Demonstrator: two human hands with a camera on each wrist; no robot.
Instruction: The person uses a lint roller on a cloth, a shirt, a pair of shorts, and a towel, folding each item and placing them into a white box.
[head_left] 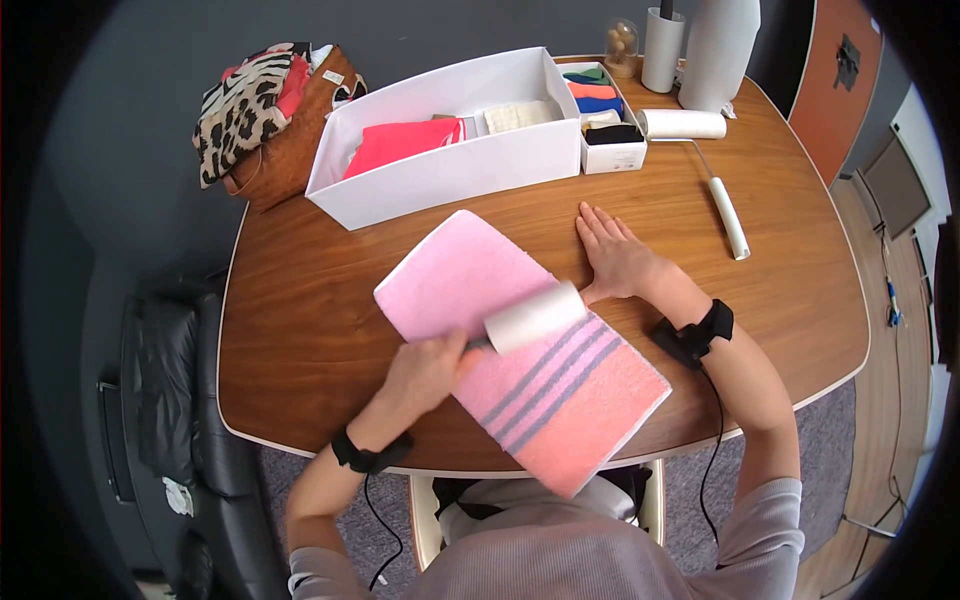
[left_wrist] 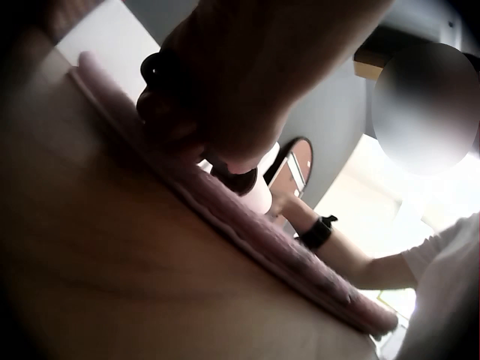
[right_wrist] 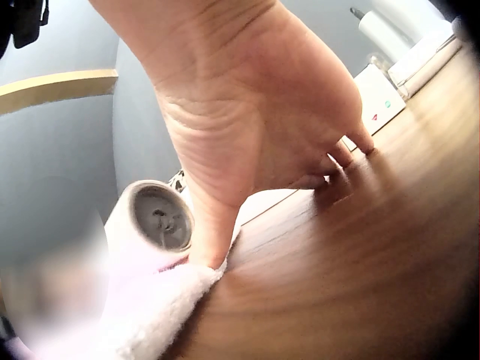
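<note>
As my left hand [head_left: 422, 376] grips the lint roller [head_left: 535, 318], its axis slants across the towel [head_left: 465, 275] toward my splayed right hand [head_left: 624, 266].

- desk [head_left: 300, 300]: wood grain, smooth, slight sheen
- towel [head_left: 460, 270]: fluffy cloth
- long box [head_left: 450, 175]: smooth white, matt
- bag [head_left: 285, 160]: brown, fuzzy-looking
- sofa [head_left: 165, 390]: black, glossy, leather-like

Animal-print cloth [head_left: 245, 110] on a brown container [head_left: 268, 178], black sofa [head_left: 235, 440] below.
</note>
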